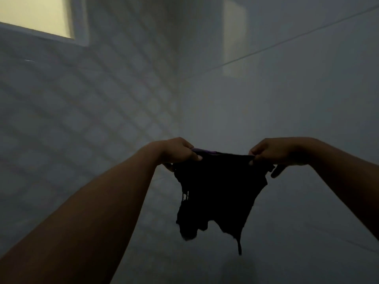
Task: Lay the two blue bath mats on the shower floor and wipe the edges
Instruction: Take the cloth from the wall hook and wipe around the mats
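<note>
Both arms reach forward in a dim, blurred tiled room. The left hand [174,151] and the right hand [274,152] each pinch an upper corner of a dark cloth [217,193], holding its top edge stretched level between them, thumbs on the near side. The cloth hangs free below the hands, touching nothing else; its lower edge is ragged, with a thin strand dangling at the lower right. A sliver of purple shows along the top edge beside the left hand. Whether this cloth is a bath mat cannot be told. Above and left of the cloth, a lit window [34,15] glows pale yellow. Tiled walls [92,103] stand behind the cloth.
</note>
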Available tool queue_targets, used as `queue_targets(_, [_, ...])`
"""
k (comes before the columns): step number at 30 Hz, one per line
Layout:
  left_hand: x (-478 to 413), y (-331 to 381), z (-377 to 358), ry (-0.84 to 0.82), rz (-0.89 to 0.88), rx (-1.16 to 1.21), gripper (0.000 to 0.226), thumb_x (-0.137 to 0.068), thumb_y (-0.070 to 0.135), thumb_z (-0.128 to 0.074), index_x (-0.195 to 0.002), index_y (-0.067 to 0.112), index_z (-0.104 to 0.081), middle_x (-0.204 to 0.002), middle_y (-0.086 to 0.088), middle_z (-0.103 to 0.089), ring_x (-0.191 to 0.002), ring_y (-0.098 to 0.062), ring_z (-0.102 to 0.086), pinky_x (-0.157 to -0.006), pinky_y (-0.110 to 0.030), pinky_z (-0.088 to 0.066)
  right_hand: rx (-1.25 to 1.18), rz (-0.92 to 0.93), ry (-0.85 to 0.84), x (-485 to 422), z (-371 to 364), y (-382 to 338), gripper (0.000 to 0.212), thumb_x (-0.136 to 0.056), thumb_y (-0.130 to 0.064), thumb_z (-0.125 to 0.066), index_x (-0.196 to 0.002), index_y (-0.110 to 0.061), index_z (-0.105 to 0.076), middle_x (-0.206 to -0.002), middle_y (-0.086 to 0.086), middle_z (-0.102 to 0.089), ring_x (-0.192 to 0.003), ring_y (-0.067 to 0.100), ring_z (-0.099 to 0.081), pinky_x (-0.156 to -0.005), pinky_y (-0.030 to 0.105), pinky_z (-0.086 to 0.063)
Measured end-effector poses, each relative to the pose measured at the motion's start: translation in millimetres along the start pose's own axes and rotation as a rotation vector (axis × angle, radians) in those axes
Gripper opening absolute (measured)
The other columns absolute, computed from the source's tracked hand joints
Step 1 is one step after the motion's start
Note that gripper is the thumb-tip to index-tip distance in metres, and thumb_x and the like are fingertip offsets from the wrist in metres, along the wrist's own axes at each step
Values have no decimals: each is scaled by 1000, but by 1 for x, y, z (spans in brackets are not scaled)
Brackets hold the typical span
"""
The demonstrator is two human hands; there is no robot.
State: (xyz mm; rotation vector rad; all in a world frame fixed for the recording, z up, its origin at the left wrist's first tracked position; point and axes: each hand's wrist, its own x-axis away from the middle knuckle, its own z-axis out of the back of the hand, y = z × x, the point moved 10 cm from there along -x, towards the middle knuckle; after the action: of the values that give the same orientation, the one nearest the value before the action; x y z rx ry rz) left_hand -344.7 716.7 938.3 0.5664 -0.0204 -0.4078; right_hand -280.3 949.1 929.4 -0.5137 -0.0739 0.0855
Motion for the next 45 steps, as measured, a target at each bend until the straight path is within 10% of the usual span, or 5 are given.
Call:
queue_targets(12, [-27, 326, -153, -230, -604, 108, 13, -92, 18, -69, -101, 27, -68, -109, -18, -68, -89, -30, -66, -74, -45, -61, 111, -335, 477, 239, 162, 165, 31, -90, 0, -44, -94, -23, -64, -84, 13, -59, -61, 21, -48, -48, 30, -41])
queue_targets(18, [2, 426, -170, 50, -878, 159, 25, -89, 1, -54, -95, 22, -68, -93, -7, -69, -80, -22, -65, -65, -28, -53, 265, -298, 691, 295, 208, 196, 33, -89, 8, -41, -90, -14, -66, -96, 5, -66, -70, 14, -52, -56, 19, -42])
queue_targets(24, [15, 460, -189, 499, -964, -363, 28, -98, 22, -57, -122, 34, -67, -99, 4, -48, -84, -22, -56, -64, -32, -35, 598, -312, 783, 289, 225, 227, 41, -91, 1, -49, -100, -30, -74, -107, 0, -54, -98, 26, -57, -82, 34, -50])
queue_targets(30, [14, 473, -175, 737, -946, -441, 28, -103, 33, -50, -128, 30, -63, -100, -3, -50, -64, -22, -50, -56, -31, -33, 821, -158, 944, 295, 241, 221, 37, -99, -15, -50, -132, -28, -61, -115, 6, -47, -72, 24, -53, -61, 32, -42])
queue_targets(45, [-6, 465, -246, 650, -924, -507, 27, -98, 35, -51, -121, 29, -65, -92, -1, -57, -68, -28, -58, -56, -32, -33, 554, -140, 920, 268, 200, 269, 47, -92, -10, -49, -136, -21, -58, -110, 6, -57, -93, 28, -58, -79, 43, -53])
